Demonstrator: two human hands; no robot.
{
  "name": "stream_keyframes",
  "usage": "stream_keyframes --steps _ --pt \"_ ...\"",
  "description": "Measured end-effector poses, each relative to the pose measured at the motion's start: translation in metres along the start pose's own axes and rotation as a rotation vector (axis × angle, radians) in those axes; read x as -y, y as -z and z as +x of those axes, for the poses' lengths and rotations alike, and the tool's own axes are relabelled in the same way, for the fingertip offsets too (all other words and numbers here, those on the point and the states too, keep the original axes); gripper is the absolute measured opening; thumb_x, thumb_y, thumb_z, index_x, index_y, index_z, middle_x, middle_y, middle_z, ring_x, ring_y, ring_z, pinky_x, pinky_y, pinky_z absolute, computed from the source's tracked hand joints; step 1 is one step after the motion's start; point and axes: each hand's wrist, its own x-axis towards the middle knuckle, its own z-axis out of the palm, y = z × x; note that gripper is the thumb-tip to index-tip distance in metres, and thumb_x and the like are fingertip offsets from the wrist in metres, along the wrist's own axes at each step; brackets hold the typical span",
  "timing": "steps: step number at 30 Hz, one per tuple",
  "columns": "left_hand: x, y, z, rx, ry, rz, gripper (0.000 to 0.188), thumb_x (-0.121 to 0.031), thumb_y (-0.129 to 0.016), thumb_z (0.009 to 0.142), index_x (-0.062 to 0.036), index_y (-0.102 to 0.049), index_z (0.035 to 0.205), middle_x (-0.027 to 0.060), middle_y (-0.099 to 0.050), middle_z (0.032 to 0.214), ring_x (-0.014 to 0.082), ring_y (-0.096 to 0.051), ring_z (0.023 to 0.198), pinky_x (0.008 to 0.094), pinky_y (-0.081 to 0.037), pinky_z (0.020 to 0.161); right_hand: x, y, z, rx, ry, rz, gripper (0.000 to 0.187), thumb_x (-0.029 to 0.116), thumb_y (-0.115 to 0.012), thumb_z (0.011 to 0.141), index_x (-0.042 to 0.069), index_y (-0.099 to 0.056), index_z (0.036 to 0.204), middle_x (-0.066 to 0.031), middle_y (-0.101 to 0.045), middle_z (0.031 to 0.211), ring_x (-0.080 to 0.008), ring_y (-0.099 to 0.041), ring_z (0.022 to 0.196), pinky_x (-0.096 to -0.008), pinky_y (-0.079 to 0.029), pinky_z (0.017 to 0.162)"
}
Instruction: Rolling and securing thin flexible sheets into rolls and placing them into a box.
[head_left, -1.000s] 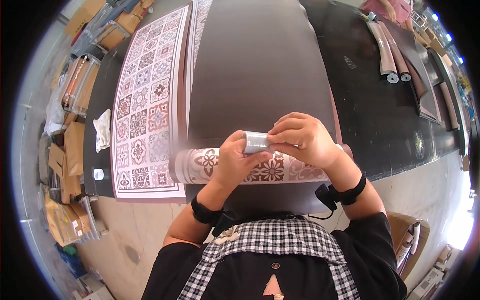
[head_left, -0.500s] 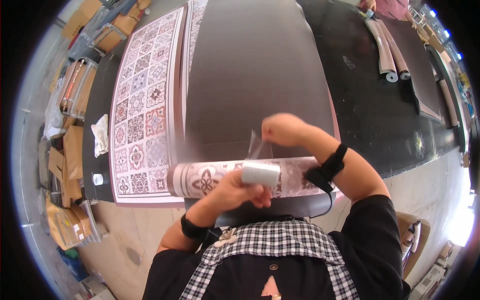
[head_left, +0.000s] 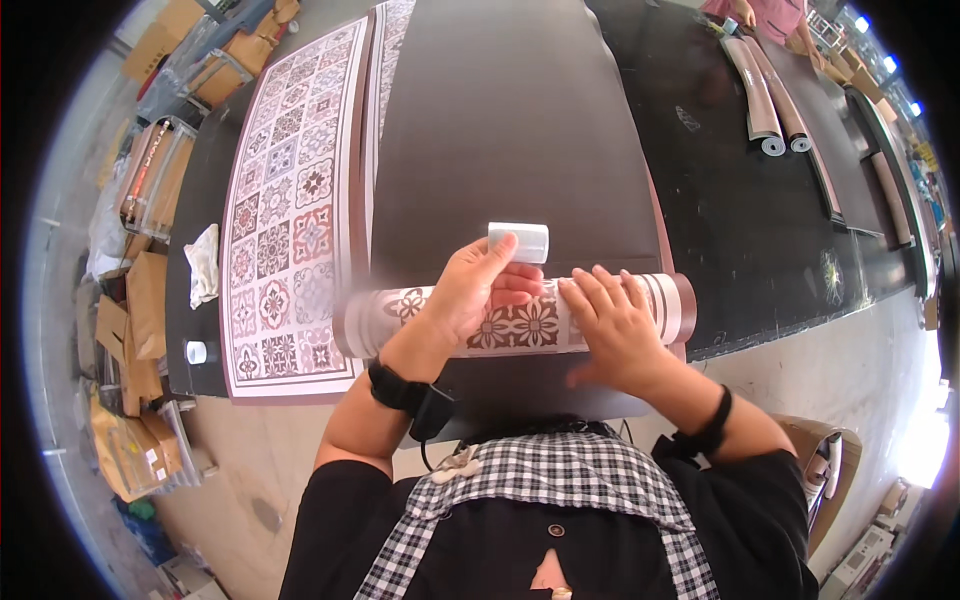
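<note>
My left hand [head_left: 478, 288] grips a roll of clear tape [head_left: 520, 243] between thumb and fingers, just above a rolled-up patterned mat [head_left: 515, 325]. On the right part of that roll lies my right hand [head_left: 615, 325], fingers spread and pressing on its top. The rolled mat stretches crosswise along the near table edge, its brown-and-cream tile print facing out. Beyond it a wide sheet with a plain dark underside [head_left: 510, 130] covers the middle of the table. To its left a flat mat with a tile pattern [head_left: 285, 220] lies print side up.
Another tape roll [head_left: 196, 352] and a white cloth [head_left: 202, 268] sit at the left edge of the black table [head_left: 720, 230]. Two rolled mats [head_left: 765, 100] lie at the far right, near another person [head_left: 765, 15]. Cardboard boxes [head_left: 145, 300] are stacked along the left.
My right hand has come down from above onto the mat roll; the strip of tape it was pulling no longer shows. My left hand has moved slightly forward with the tape.
</note>
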Motion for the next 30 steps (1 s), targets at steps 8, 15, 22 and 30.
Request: stream_keyframes --steps 8,15,22,30 --pt "0.112 0.016 -0.06 -0.01 0.198 0.14 0.049 -0.048 -0.054 0.102 -0.0025 -0.057 0.12 0.0118 -0.07 0.087 0.0211 -0.07 0.066 0.0291 -0.052 0.055 -0.057 0.029 0.071 0.148 -0.099 0.243 0.095 0.044 -0.091 0.053 0.009 -0.058 0.134 -0.0136 -0.065 0.123 -0.0331 -0.061 0.115 -0.042 -0.051 0.096" --pt "0.088 0.028 0.028 -0.288 0.239 0.109 0.052 -0.054 -0.057 0.098 -0.0139 -0.048 0.13 0.0128 -0.072 0.092 0.023 -0.072 0.075 0.0319 -0.05 0.064 -0.062 0.0 0.099 -0.273 -0.07 -0.057 0.106 0.052 -0.093 0.045 0.009 -0.057 0.135 -0.0113 -0.06 0.134 -0.0283 -0.05 0.132 -0.0444 -0.037 0.113" --pt "0.034 0.014 0.104 -0.286 0.158 0.127 0.045 -0.048 -0.052 0.103 -0.0183 -0.039 0.135 0.0147 -0.073 0.097 0.026 -0.074 0.079 0.0324 -0.053 0.065 -0.15 0.051 0.193 -0.163 -0.222 -0.054 0.11 0.045 -0.093 0.05 0.01 -0.049 0.144 -0.0175 -0.056 0.141 -0.0331 -0.05 0.134 -0.0427 -0.041 0.111" --pt "0.012 0.026 0.167 -0.329 0.01 -0.055 0.045 -0.038 -0.057 0.103 -0.005 -0.049 0.132 0.0175 -0.071 0.101 0.0265 -0.074 0.081 0.027 -0.059 0.063 -0.152 0.025 0.221 -0.008 -0.206 -0.238 0.089 0.032 -0.088 0.054 0.011 -0.052 0.132 -0.012 -0.062 0.125 -0.0336 -0.059 0.118 -0.0417 -0.047 0.103"
